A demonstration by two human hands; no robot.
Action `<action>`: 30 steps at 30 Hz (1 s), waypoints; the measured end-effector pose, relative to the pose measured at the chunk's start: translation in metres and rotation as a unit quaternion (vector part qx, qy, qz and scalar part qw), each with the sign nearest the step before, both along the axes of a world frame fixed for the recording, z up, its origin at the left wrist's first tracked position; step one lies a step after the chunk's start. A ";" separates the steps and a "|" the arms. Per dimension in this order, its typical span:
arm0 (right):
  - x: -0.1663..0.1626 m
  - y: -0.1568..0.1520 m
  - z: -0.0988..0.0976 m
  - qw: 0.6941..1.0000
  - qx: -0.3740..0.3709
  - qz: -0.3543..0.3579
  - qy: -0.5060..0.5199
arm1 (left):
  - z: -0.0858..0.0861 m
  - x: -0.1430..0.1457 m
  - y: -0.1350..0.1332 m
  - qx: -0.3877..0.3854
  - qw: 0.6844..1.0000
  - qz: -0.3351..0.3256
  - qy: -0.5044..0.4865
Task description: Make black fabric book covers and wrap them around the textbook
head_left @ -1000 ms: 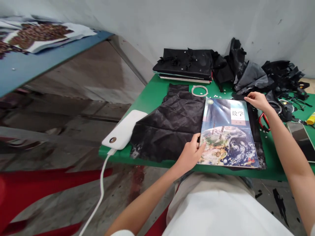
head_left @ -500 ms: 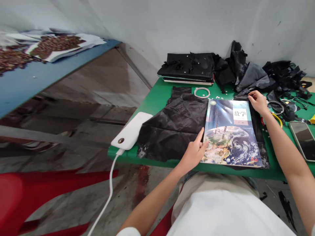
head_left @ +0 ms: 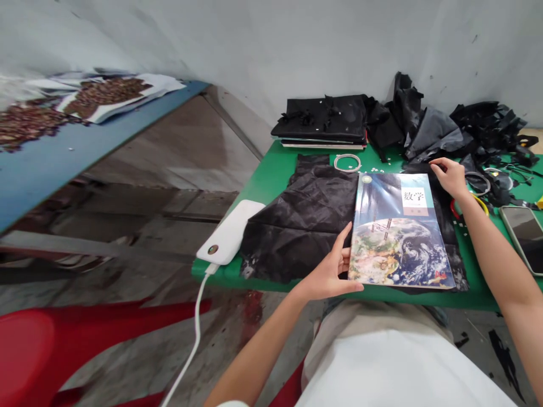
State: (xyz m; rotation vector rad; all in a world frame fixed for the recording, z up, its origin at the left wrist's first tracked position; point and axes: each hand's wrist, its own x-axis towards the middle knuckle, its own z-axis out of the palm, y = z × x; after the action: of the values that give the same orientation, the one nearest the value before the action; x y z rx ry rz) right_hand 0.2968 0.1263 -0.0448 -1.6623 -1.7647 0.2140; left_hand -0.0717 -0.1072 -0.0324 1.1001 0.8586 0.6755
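Grey wall (head_left: 297,39), green table (head_left: 271,175), blue table (head_left: 51,164), red chair (head_left: 51,345), concrete floor (head_left: 139,339)

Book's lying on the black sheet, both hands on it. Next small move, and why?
Probably fold the loose black sheet over the book from its left side. The left hand sits at the book's lower-left edge where that sheet spreads out, and the right hand pins the top-right corner, so the book looks held steady.
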 end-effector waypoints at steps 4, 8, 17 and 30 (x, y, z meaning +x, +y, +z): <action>0.007 -0.004 0.004 1.000 0.013 -0.021 0.001 | -0.002 0.000 0.001 -0.007 1.000 0.006 0.007; 0.013 -0.023 0.025 0.998 0.020 -0.005 -0.063 | -0.001 0.000 0.002 -0.027 0.999 0.005 0.039; -0.023 -0.163 0.038 0.985 -0.091 0.082 -0.120 | 0.007 0.001 0.006 -0.044 0.997 -0.008 0.065; -0.040 -0.231 -0.013 0.986 -0.040 0.058 -0.149 | 0.024 0.005 0.008 0.052 0.955 -0.059 0.285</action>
State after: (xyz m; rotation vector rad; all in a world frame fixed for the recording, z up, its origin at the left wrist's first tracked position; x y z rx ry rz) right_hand 0.2573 -0.1045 -0.0575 -1.7200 -2.1020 0.0926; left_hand -0.0671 -0.0994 -0.0089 1.4615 1.2445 0.3009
